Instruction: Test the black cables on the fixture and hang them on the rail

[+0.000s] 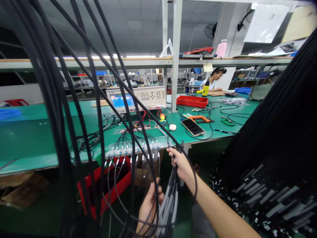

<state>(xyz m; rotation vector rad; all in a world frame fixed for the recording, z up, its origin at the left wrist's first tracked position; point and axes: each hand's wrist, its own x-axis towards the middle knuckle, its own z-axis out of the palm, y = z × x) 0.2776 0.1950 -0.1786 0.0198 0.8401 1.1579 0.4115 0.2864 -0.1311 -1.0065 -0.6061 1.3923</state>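
My right hand (182,164) is closed around the upper end of a bundle of black and grey cables (168,198) that hangs in front of the bench edge. Lower and to its left, my left hand (148,205) has thumb and fingers curled around a thin black cable (158,165). Other cables cross in front and partly hide its grip. A clear connector strip (131,148) on the bench edge carries a row of plugged cables with blue rings and white labels. Thick black cables (99,109) hang close to the camera at left.
Below the strip is a red bin (111,191). On the green bench (44,135) are a test instrument (151,96), a phone (193,127), an orange clamp (200,118) and a red tray (192,101). Many hanging cables (267,138) fill the right. A person (210,84) sits beyond.
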